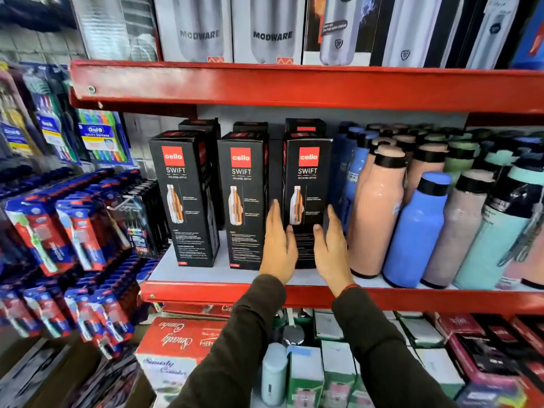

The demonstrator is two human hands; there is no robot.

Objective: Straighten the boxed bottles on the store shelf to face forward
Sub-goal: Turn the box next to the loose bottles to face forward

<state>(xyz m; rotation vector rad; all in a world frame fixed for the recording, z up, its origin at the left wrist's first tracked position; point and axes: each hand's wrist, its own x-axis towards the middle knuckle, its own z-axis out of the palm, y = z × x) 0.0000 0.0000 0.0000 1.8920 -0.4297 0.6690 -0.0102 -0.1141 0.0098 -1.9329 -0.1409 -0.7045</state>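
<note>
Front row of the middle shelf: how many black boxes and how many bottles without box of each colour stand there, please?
Black boxes: 3
Pink bottles: 1
Blue bottles: 1
Beige bottles: 1
Mint bottles: 1
Total: 7

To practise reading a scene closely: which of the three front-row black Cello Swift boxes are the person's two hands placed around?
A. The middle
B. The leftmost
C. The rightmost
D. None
C: the left hand and right hand flank the rightmost black Cello Swift box, beside the peach bottle.
</note>
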